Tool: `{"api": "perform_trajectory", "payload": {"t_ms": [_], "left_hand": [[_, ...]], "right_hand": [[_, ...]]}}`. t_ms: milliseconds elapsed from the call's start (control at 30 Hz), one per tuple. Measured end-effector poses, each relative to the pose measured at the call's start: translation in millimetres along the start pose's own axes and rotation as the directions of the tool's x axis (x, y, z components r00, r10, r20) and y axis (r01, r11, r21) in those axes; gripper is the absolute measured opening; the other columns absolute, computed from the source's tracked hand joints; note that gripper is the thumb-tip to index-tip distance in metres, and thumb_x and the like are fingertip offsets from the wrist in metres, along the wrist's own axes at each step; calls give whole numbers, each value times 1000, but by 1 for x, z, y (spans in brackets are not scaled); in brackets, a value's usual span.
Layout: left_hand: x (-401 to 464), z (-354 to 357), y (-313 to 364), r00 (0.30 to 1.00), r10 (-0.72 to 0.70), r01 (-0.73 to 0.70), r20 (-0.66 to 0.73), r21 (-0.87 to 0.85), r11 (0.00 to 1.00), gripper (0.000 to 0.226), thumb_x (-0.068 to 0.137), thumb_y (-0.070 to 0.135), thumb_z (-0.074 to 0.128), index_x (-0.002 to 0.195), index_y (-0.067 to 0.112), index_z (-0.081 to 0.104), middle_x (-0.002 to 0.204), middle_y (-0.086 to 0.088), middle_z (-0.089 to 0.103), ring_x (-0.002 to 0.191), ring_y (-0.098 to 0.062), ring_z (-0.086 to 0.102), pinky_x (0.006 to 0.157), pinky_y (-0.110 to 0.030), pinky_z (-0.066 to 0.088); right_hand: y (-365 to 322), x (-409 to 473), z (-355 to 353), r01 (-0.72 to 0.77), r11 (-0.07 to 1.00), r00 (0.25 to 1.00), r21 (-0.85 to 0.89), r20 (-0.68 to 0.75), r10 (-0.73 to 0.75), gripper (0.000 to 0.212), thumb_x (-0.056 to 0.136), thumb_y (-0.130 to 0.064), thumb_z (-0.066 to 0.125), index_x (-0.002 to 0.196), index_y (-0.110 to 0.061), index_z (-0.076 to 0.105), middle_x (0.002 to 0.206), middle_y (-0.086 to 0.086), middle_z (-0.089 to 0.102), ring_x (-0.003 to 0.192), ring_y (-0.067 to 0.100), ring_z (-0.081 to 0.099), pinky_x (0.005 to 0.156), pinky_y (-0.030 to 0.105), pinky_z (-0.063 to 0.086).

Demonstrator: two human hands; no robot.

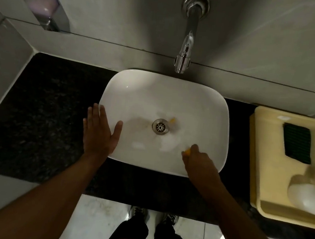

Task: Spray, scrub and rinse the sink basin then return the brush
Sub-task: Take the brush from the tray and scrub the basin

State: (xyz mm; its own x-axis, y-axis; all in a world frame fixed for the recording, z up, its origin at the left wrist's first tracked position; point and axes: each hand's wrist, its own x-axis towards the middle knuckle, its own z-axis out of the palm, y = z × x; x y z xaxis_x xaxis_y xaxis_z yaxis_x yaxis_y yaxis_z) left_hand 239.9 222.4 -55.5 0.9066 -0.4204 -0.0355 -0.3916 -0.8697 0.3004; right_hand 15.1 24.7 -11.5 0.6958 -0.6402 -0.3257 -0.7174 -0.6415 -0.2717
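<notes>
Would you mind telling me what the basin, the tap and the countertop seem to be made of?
The basin looks like glazed white ceramic: smooth, with soft highlights. The tap appears to be polished chromed metal, given its mirror-like reflections. The countertop seems to be dark speckled stone, perhaps granite, though a laminate imitation cannot be ruled out.

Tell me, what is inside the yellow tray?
In the tray lie a green scrub pad and a blurred white bottle. The bottle hides the tray floor beneath it.

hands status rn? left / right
Left hand: open, flat on the sink rim, holding nothing.
Right hand: closed on a yellow brush, mostly hidden.
</notes>
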Motion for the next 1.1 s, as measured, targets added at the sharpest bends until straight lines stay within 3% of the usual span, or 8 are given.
{"api": "perform_trajectory", "payload": {"t_ms": [67,200,367,533,700,833,1000,1100], "left_hand": [[1,1,-1,1000,0,0,4,5,1000,82,98,57,37,157,5,11,165,-19,11,153,-33,7,124,-52,9],[1,2,-2,1000,-14,14,20,20,1000,84,96,60,35,157,7,9,165,-16,9,153,-31,4,124,-51,8],[2,2,0,999,-23,22,23,34,999,88,94,67,26,157,9,8,166,-15,8,153,-30,4,124,-50,7],[3,2,1,998,-45,44,54,22,999,87,94,67,23,158,11,3,167,-12,3,154,-26,0,125,-47,4],[4,4,-3,998,-48,48,39,0,999,87,92,69,12,158,12,3,167,-10,4,154,-25,0,125,-46,3],[2,5,-3,999,-44,45,18,-28,999,89,91,70,6,158,12,4,167,-11,6,154,-26,3,125,-46,3],[2,2,-1,998,-42,43,49,-20,999,85,92,67,6,158,14,0,167,-9,1,154,-24,-2,125,-45,1],[1,0,-3,998,-33,35,52,-49,998,86,92,67,6,158,13,-1,167,-9,0,154,-23,-2,125,-45,2]], "right_hand": [[-1,-10,2,41,999,998,6,39,-41,35,103,-40,39,111,-7,46,92,18,69,79,34,68,65,40,52],[-8,5,-6,-72,995,996,70,56,68,37,103,-40,39,112,-5,46,98,20,67,87,37,66,72,42,52],[-28,-32,10,101,995,991,23,91,-102,34,105,-38,33,112,-7,45,97,16,66,85,33,67,72,40,55],[-53,-22,17,175,983,979,61,91,-180,41,102,-48,34,108,-10,47,95,13,64,84,33,66,62,35,42],[-77,22,14,101,987,981,125,154,-120,43,101,-46,39,117,-7,49,106,19,65,97,39,65,68,36,40],[-74,25,23,89,985,985,145,134,-109,44,101,-45,41,116,-5,49,106,21,67,95,38,66,67,34,41],[-111,46,15,200,959,942,201,230,-245,35,103,-18,39,134,-5,49,120,25,54,97,40,64,72,42,54],[-93,36,17,218,949,920,229,275,-278,24,101,-29,45,107,-7,54,100,17,60,90,39,64,70,43,51]]}}
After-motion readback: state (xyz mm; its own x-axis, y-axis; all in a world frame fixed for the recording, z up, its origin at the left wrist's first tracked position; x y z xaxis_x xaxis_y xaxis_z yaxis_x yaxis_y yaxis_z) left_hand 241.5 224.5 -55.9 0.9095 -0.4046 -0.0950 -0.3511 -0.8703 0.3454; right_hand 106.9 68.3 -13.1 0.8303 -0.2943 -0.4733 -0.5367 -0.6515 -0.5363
